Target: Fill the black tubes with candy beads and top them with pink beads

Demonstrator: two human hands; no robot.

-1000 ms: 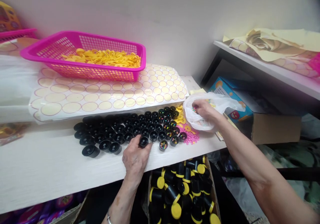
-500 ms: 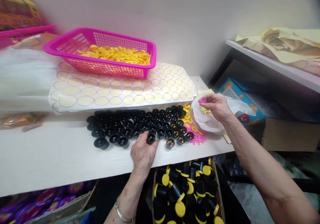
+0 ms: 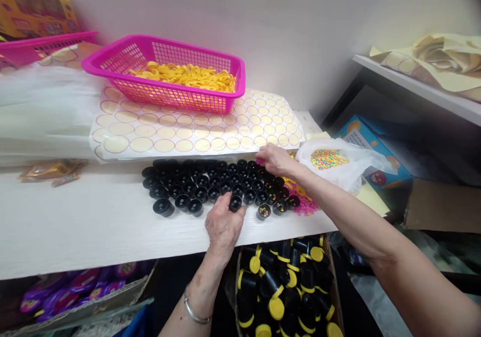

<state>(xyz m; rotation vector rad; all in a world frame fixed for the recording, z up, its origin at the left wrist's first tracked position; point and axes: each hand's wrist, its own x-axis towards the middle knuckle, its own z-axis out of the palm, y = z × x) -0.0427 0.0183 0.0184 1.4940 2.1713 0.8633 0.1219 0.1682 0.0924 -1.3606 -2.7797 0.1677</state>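
My left hand (image 3: 224, 222) is closed around a small black cup (image 3: 235, 203) at the front edge of a cluster of open black cups (image 3: 201, 192). Pinched in the fingers of my right hand (image 3: 277, 159) is a small pink cup-like piece (image 3: 260, 161), held over the back right cups. Colourful little balls lie in several cups on the right, such as the front cup (image 3: 263, 211). Beyond my right forearm, a white plastic bag (image 3: 351, 172) gapes around many colourful balls (image 3: 328, 159). Pink bits (image 3: 306, 206) and yellow rings (image 3: 300, 190) lie beside the cups, partly behind my forearm.
A pink basket (image 3: 180, 99) of yellow rings stands on sticker sheets (image 3: 203, 145) at the back. Below the table edge, a carton (image 3: 333, 277) holds black tubes with yellow lids (image 3: 276, 308). Purple packages (image 3: 71, 289) sit lower left; a shelf (image 3: 413, 83) juts out at right.
My right hand has moved left from the bag to over the back right cups, carrying the pink piece. My left hand stays on its cup, while the whole view has shifted slightly.
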